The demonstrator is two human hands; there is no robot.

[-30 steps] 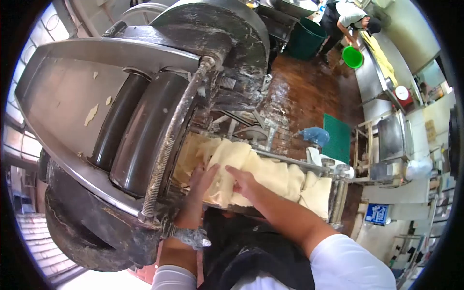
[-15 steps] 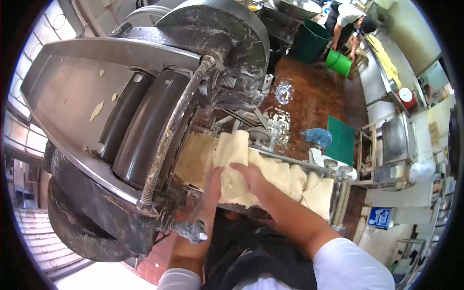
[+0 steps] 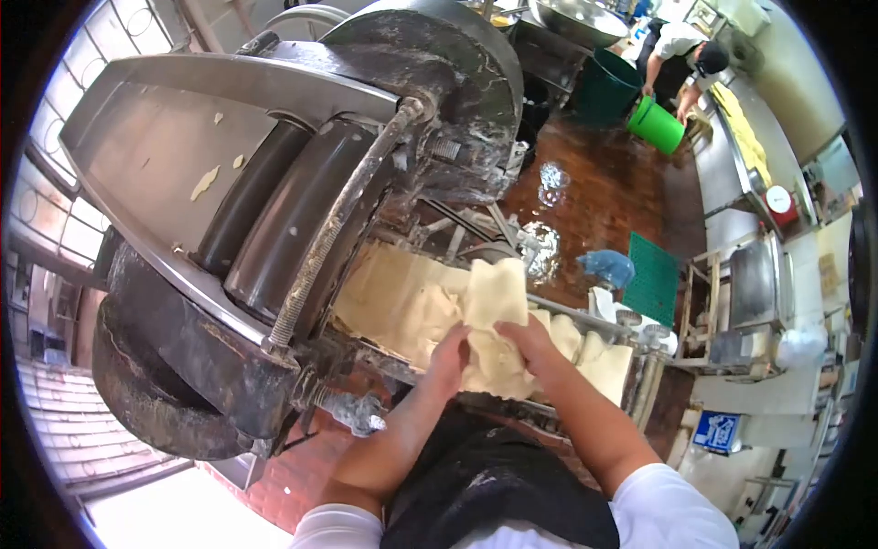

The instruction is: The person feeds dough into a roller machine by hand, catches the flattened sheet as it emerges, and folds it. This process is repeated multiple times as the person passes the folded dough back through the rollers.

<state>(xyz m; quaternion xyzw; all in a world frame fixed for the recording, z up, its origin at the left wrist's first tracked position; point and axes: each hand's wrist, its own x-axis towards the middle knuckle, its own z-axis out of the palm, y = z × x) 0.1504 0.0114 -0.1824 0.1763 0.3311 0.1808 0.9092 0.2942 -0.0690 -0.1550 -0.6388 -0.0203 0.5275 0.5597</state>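
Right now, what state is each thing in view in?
Dough sheet: folded, gripped in both hands
Left hand: closed on dough
Right hand: closed on dough
Steel rollers: bare; turning or not, cannot tell
Dough scraps: stuck on metal tray
Green bucket: tilted, held by co-worker
Floor: wet
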